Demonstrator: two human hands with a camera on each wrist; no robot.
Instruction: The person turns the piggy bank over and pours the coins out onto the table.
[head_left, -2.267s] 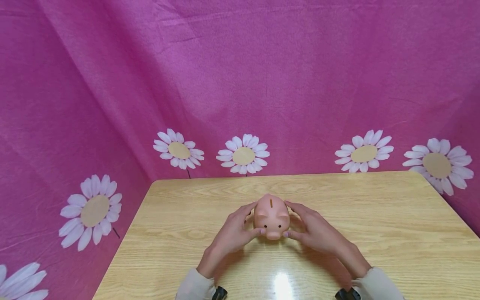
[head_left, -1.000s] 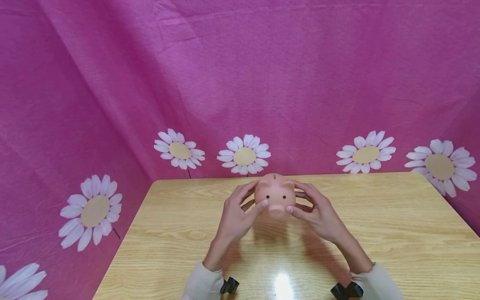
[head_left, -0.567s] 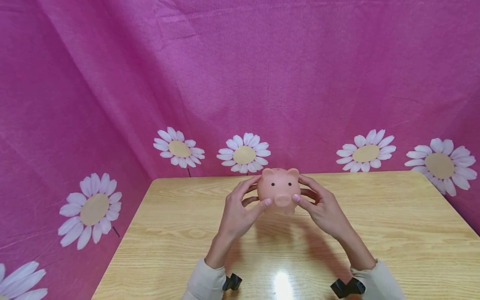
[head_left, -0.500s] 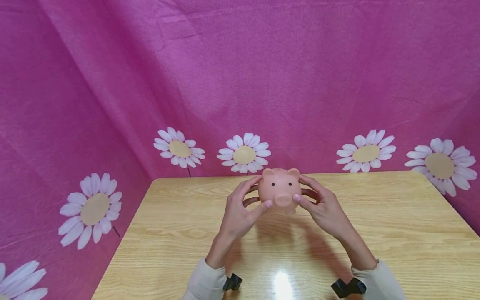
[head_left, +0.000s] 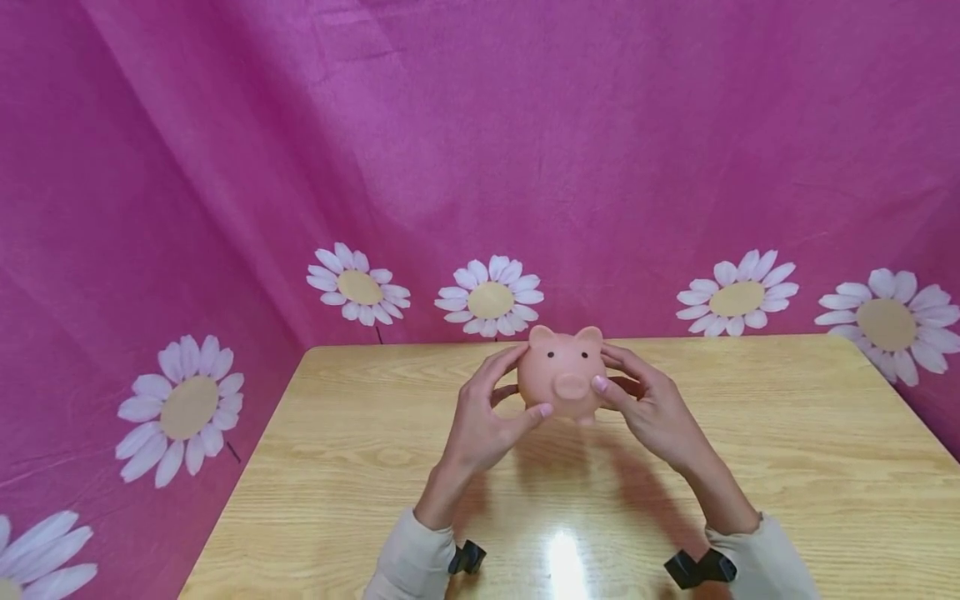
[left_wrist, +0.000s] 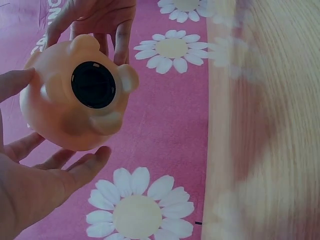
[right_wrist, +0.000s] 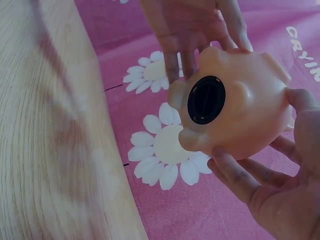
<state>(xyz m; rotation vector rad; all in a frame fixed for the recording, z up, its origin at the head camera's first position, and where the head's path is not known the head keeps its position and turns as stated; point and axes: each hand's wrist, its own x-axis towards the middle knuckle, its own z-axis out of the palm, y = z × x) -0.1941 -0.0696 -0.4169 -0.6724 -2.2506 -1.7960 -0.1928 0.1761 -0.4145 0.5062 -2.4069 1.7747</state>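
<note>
A pink piggy bank point(head_left: 562, 371) is held up over the wooden table, its snout and dark eyes facing the head camera. My left hand point(head_left: 483, 417) grips it from the left, thumb low beside the snout. From the other side my right hand point(head_left: 660, 412) holds it, thumb tip near the snout's right edge. Both wrist views show the underside with a round black plug point(left_wrist: 93, 85) between stubby feet. Fingers curve round the body's far side, partly hidden behind it in the head view.
The wood-grain table point(head_left: 360, 467) carries the shadows of the hands and bank, plus a bright glare spot. Behind and to the left hangs a magenta cloth point(head_left: 525, 167) printed with white daisies. Black straps point(head_left: 467, 557) sit at the cuffs.
Both hands have lifted the piggy bank off the table and tipped its face up toward the head camera. Its top slot has gone out of sight. Over the last half second it rises slightly.
</note>
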